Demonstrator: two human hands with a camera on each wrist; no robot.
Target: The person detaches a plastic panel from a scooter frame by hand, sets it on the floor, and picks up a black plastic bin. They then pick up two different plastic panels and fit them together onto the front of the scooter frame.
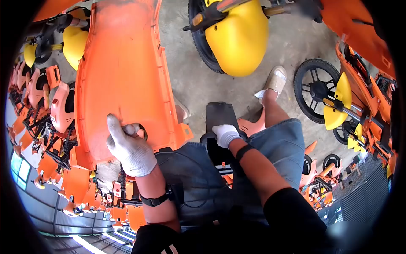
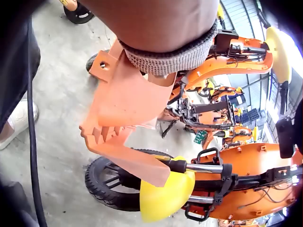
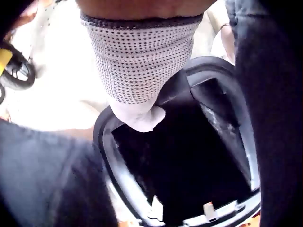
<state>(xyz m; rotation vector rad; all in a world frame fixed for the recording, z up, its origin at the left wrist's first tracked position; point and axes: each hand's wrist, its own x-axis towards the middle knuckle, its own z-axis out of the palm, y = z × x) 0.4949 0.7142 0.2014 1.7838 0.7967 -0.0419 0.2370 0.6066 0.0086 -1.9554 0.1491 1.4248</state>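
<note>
A large curved orange plastic panel [image 1: 127,72] stretches away from the person at the left of the head view. My left hand [image 1: 131,148], in a white glove, holds its near end, thumb raised over the surface and fingers bent at a hole. The left wrist view shows the panel's toothed end [image 2: 106,132], with the fingers hidden. Between the knees sits a black plastic box [image 3: 208,61], its inside dark. My right hand [image 1: 226,134], also gloved, grips the box's far rim near a black flap [image 1: 219,111]; its thumb [image 3: 154,118] lies inside the opening.
A yellow front fender [image 1: 239,40] with its wheel stands ahead. To the right is another spoked wheel [image 1: 315,89] beside a yellow fender [image 1: 340,103]. Several orange vehicles [image 1: 63,106] crowd the left side. The person's shoe [image 1: 277,80] rests on the concrete floor [image 1: 177,46].
</note>
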